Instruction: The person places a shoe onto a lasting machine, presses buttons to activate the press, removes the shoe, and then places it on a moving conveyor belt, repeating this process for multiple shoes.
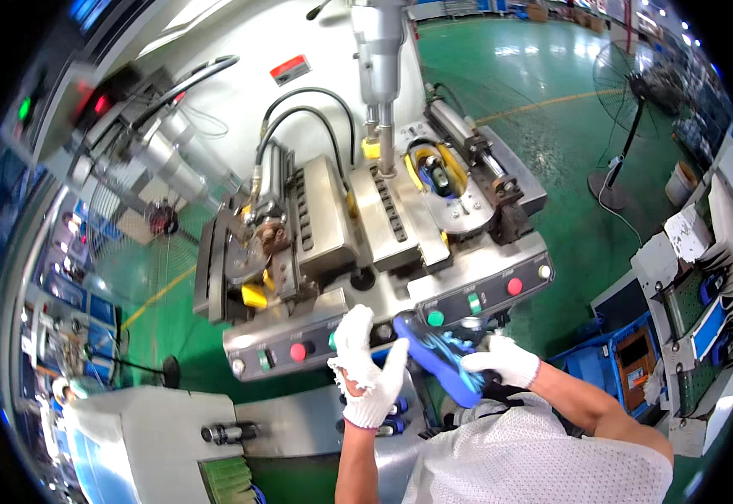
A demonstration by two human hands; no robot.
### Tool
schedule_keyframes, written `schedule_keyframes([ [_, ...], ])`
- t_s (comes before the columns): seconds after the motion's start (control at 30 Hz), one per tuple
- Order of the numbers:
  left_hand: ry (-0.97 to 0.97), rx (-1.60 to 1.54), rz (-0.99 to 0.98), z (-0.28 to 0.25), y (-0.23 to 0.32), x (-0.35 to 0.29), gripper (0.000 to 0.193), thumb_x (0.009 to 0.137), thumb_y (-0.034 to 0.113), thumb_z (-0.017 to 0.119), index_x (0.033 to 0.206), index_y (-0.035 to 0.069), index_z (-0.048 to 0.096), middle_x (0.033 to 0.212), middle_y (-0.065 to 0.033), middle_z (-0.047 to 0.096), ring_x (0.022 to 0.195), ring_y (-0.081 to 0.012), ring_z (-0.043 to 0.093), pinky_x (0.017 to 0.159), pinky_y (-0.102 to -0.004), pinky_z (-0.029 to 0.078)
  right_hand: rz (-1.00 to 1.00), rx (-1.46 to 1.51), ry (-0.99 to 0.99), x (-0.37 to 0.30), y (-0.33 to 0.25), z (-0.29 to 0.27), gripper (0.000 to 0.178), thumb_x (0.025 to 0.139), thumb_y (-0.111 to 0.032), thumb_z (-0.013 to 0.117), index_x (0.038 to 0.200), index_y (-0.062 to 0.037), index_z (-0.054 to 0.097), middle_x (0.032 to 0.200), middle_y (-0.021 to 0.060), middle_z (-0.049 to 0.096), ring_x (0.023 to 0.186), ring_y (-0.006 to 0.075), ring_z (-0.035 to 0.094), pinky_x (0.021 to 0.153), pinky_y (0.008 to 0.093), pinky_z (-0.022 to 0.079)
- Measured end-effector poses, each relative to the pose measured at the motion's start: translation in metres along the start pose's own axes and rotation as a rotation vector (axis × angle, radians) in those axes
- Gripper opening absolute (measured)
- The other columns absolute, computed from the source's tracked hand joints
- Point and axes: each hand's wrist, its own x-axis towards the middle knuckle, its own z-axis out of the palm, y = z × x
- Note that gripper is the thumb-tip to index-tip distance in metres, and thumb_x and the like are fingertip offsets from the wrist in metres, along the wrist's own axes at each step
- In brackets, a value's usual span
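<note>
A blue-soled shoe [444,361] with a dark upper and light-blue streaks is tilted in front of the machine's control panel. My right hand [505,361], in a white knit glove, grips the shoe at its right side. My left hand [368,374], gloved the same way with a ragged cuff, is raised just left of the sole. Its thumb and fingers are apart and nothing lies in them; whether the thumb touches the sole I cannot tell. More blue-and-black shoes [391,420] rest on the metal shelf, partly hidden behind my left hand.
A metal press machine [383,214] with two stations stands ahead; another shoe [438,175] sits in its right station. Red and green buttons line its front panel [484,290]. A blue crate [593,353] and a shoe rack [685,328] are at right. A standing fan [631,118] is farther back.
</note>
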Motion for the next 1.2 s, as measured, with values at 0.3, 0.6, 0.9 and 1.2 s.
schedule_keyframes([
  [0.3, -0.216, -0.220, -0.346, 0.243, -0.072, 0.202, 0.065, 0.094, 0.027, 0.070, 0.146, -0.003, 0.042, 0.140, -0.0239, 0.052, 0.126, -0.0318, 0.058, 0.106, -0.0390, 0.048, -0.338, 0.728, 0.501, -0.037, -0.030, -0.096, 0.046, 0.086, -0.018, 0.068, 0.124, 0.0078, 0.064, 0.113, 0.0119, 0.072, 0.096, 0.0201, 0.071, 0.086, 0.0370, 0.059],
  [0.6, -0.169, 0.296, -0.483, 0.420, -0.169, 0.289, 0.075, 0.077, 0.030, 0.076, 0.134, -0.007, 0.043, 0.126, -0.0325, 0.060, 0.119, -0.0447, 0.060, 0.104, -0.0460, 0.047, -0.364, 0.803, 0.626, -0.059, -0.046, -0.123, 0.074, 0.082, -0.025, 0.074, 0.138, 0.0135, 0.047, 0.121, 0.0265, 0.067, 0.104, 0.0376, 0.071, 0.092, 0.0478, 0.060],
  [0.9, -0.307, 0.047, -0.735, 0.295, -0.117, 0.323, 0.065, 0.077, 0.040, 0.074, 0.119, -0.008, 0.062, 0.111, -0.0251, 0.071, 0.104, -0.0328, 0.071, 0.090, -0.0400, 0.054, -0.499, -0.822, 0.747, -0.008, 0.004, -0.170, 0.036, 0.073, -0.012, 0.080, 0.108, -0.0133, 0.072, 0.086, 0.0133, 0.059, 0.076, 0.0300, 0.058, 0.067, 0.0411, 0.046],
  [1.2, -0.267, -0.429, -0.702, 0.082, -0.042, 0.109, 0.057, 0.080, 0.011, 0.079, 0.130, -0.001, 0.055, 0.119, -0.0108, 0.064, 0.109, -0.0164, 0.061, 0.097, -0.0331, 0.050, -0.213, -0.656, 0.657, 0.251, -0.225, -0.204, 0.074, 0.082, -0.054, 0.075, 0.111, 0.0127, 0.065, 0.099, 0.0235, 0.071, 0.095, 0.0279, 0.069, 0.085, 0.0379, 0.053],
])
